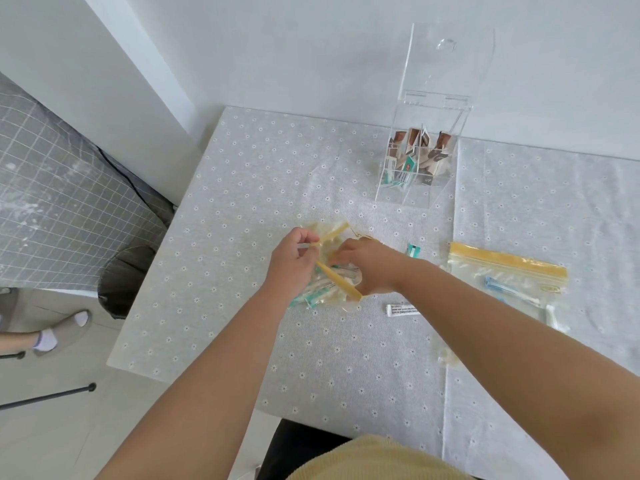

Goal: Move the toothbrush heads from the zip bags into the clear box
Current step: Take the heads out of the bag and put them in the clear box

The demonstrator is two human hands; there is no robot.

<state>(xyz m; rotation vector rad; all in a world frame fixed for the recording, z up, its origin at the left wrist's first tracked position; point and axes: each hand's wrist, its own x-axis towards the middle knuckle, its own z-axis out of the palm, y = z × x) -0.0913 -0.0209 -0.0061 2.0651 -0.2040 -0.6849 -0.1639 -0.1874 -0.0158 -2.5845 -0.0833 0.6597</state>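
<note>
**A:** Where are you in this?

**B:** I've got the crumpled clear zip bag with the yellow seal strip [334, 268] at the middle of the flower-print grey tablecloth [242, 188]. My left hand [292, 263] pinches one side of the strip. My right hand [369, 268] has its fingers curled into the bag's mouth; I can't tell whether they have caught a head yet.

**A:** How will you do it cleanly?

**B:** I judge it best to keep the left hand pulling the mouth wide and draw out one wrapped head at a time, so that the film doesn't snag.

**A:** And the count?

**B:** Two zip bags: this one and a flatter one [505, 277] to my right, with blue-wrapped heads [500, 285] inside. The teal-and-white wrapped toothbrush heads [313, 294] in my bag overlap too much to count. Two loose packets lie between the bags, a teal one [412, 251] and a white one [401, 310]. One tall clear acrylic box [420, 164] stands at the far edge, lid up, already holding some packets.
</note>
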